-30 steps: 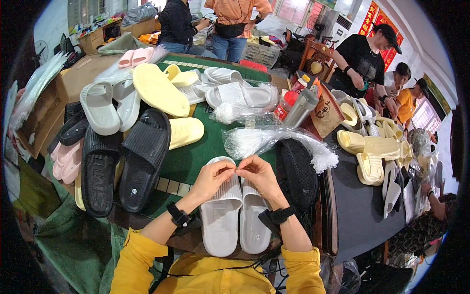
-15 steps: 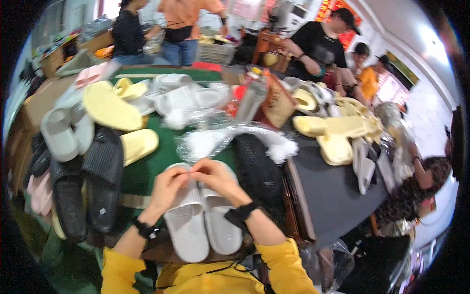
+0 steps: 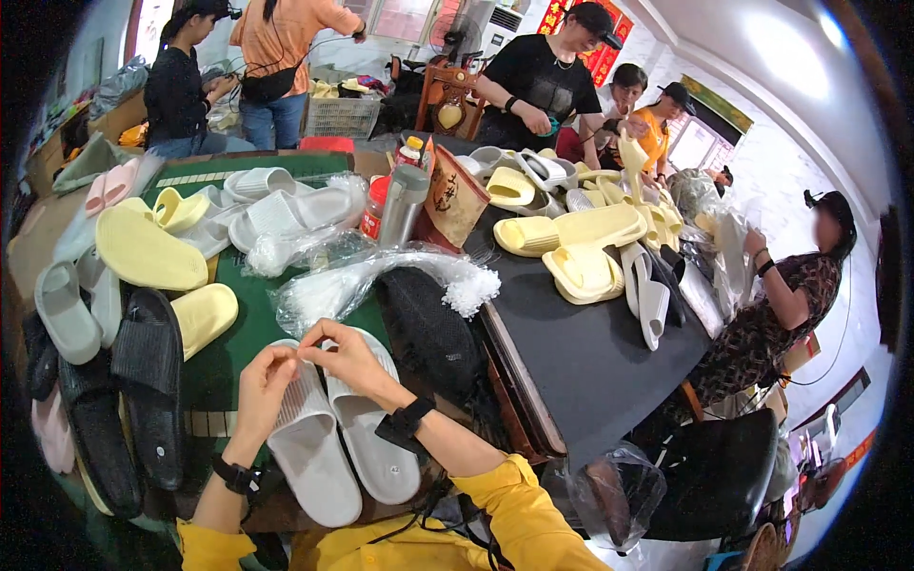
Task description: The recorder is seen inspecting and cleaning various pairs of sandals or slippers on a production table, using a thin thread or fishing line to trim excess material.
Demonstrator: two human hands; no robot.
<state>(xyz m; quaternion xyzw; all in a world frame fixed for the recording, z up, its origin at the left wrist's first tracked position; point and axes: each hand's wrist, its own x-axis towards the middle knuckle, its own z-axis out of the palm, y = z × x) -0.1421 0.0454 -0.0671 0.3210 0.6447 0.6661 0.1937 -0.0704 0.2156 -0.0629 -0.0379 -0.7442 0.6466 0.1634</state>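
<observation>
A pair of grey slide slippers lies side by side at the table's near edge, the left slipper (image 3: 319,466) and the right slipper (image 3: 392,464) both with toes pointing away from me. Over their toe ends my left hand (image 3: 264,388) and my right hand (image 3: 345,364) meet, fingertips pinched together. Whatever sits between those fingertips is too small to make out. Just beyond my hands rests clear plastic wrap (image 3: 324,293) around thin white strands, whose frayed white end (image 3: 471,288) spreads to the right. A black textured item (image 3: 430,333) lies right of the slippers.
Black slippers (image 3: 152,371), yellow slippers (image 3: 152,249) and grey slippers (image 3: 67,309) crowd the left side. A steel flask (image 3: 406,205) and a red jar (image 3: 374,207) stand ahead. More yellow slippers (image 3: 595,228) cover the dark table (image 3: 581,371) at right, where other people work.
My view has swung to the right, so the table and slippers sit further left in the picture. Both hands stay pinched together over the grey slippers.
</observation>
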